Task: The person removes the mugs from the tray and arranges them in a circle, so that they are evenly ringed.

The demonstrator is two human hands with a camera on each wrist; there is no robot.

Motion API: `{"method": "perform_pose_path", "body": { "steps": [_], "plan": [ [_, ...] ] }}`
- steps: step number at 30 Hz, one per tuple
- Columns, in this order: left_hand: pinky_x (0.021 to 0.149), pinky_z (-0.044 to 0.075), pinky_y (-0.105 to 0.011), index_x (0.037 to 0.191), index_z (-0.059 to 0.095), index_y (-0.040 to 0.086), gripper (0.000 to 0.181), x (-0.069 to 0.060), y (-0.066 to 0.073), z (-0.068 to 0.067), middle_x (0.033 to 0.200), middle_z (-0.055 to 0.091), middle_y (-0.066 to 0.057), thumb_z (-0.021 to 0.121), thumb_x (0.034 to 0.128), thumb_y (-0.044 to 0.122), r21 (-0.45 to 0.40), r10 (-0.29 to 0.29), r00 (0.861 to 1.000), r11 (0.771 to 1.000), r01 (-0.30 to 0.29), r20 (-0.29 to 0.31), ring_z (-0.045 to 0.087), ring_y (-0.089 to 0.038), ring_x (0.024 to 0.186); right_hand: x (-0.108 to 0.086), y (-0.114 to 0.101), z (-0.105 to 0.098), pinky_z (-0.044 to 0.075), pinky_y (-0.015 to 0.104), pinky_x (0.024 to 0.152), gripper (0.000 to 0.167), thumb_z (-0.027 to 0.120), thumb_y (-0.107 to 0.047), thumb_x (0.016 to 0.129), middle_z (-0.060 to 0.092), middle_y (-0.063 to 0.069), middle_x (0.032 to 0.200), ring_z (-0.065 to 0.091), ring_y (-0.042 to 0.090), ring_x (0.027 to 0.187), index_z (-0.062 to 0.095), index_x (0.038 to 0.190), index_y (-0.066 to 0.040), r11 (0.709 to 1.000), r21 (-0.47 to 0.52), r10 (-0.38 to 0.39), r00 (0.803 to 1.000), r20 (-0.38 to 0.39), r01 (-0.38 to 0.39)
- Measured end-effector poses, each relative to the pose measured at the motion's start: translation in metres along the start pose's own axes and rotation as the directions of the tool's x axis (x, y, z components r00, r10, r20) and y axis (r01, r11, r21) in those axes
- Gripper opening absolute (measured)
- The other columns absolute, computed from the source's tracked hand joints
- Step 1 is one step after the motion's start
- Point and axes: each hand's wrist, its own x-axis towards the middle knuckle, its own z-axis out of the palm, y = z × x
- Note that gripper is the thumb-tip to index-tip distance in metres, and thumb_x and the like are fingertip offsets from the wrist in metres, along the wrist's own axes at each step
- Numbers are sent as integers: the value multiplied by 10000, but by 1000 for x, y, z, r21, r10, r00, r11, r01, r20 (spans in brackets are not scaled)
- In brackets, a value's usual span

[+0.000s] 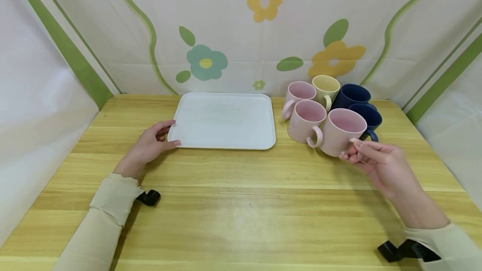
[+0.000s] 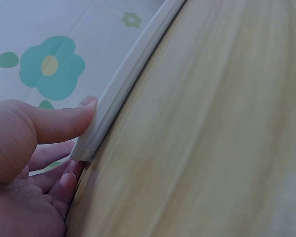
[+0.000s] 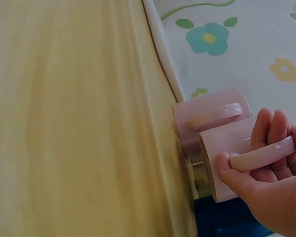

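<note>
A white rectangular tray [image 1: 226, 120] lies flat on the table at the back. My left hand [image 1: 150, 145] holds its front left corner; in the left wrist view the thumb [image 2: 64, 122] presses the rim while the other fingers sit at the corner's side and underneath. At the right, my right hand [image 1: 388, 164] grips a pink mug [image 1: 340, 135] by its handle [image 3: 266, 154]. That mug is upright, and I cannot tell whether its base touches the table. Close beside it on the left is a second pink mug [image 1: 303, 124], with its handle toward the front.
Behind the gripped mug stand a third pink mug [image 1: 297, 93], a yellow mug [image 1: 325, 87] and two navy mugs [image 1: 342, 99], packed close together. The wooden table [image 1: 241, 212] reaches back to a flowered cloth [image 1: 233, 20]. The tray's right edge is left of the mugs.
</note>
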Motion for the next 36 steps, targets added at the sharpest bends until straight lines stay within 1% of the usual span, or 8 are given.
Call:
{"method": "perform_pose_path", "body": {
  "steps": [7, 14, 20, 27, 30, 33, 34, 36],
  "plan": [
    [1174, 338, -549, 1686, 286, 88, 828, -1, 1, -1, 1675, 366, -256, 749, 1007, 189, -5, 3, 1000, 1000, -3, 5, 368, -424, 1493, -1, 7, -1, 632, 322, 905, 349, 456, 29, 1105, 785, 111, 820, 806, 242, 876, 798, 1048, 67, 998, -7, 64, 998, -21, -64],
    [1168, 339, -554, 1688, 278, 85, 834, -2, 1, -1, 1677, 358, -264, 748, 1007, 193, 0, 2, 1000, 1000, -2, 7, 364, -427, 1493, -3, 12, -2, 627, 313, 922, 360, 448, 18, 1111, 801, 116, 893, 807, 230, 910, 796, 1034, 73, 997, 7, 79, 997, 0, -79],
    [1170, 338, -557, 1689, 276, 88, 837, -1, 0, -1, 1682, 351, -262, 749, 1007, 194, -1, -3, 1000, 1000, 3, 9, 360, -432, 1499, -2, 14, -4, 624, 301, 923, 350, 464, 7, 1110, 808, 110, 966, 804, 216, 959, 789, 992, 59, 993, -50, 111, 994, 5, -111],
    [1159, 343, -548, 1690, 276, 95, 839, 0, -2, 0, 1676, 360, -256, 750, 1006, 197, -4, -7, 1000, 1000, 7, 11, 368, -427, 1485, -2, 17, -4, 619, 299, 936, 312, 486, 8, 1103, 816, 109, 1017, 804, 201, 977, 794, 1078, 46, 991, -39, 131, 991, -6, -131],
    [1158, 343, -537, 1688, 286, 97, 833, -1, 0, 0, 1674, 367, -250, 752, 1005, 195, -8, -6, 1000, 1000, 6, 6, 372, -421, 1482, -1, 17, -3, 617, 285, 934, 297, 505, -14, 1102, 816, 95, 1026, 802, 184, 975, 798, 1085, 31, 988, -47, 143, 989, -27, -145],
    [1157, 343, -525, 1687, 289, 94, 828, -2, 1, 0, 1675, 368, -247, 750, 1006, 189, -9, -5, 1000, 1000, 5, 2, 370, -416, 1487, 1, 16, -4, 615, 280, 938, 303, 498, -14, 1105, 815, 90, 1037, 799, 179, 983, 799, 1105, 19, 986, -52, 158, 987, -21, -158],
    [1156, 342, -523, 1686, 288, 92, 828, -2, 1, 0, 1675, 366, -249, 750, 1006, 186, -9, -2, 1000, 1000, 2, 2, 368, -415, 1491, 1, 15, -4, 613, 279, 940, 307, 493, -13, 1107, 813, 86, 1047, 796, 177, 992, 798, 1117, 13, 984, -64, 167, 986, -17, -168],
    [1157, 341, -516, 1687, 285, 89, 830, -2, 2, -1, 1677, 363, -250, 749, 1006, 184, -10, 3, 1000, 1000, -3, 2, 363, -415, 1501, 1, 11, -5, 612, 267, 933, 287, 512, -38, 1107, 813, 63, 1061, 791, 156, 1005, 792, 1141, 10, 970, -143, 192, 981, -37, -195]
  ]
}}
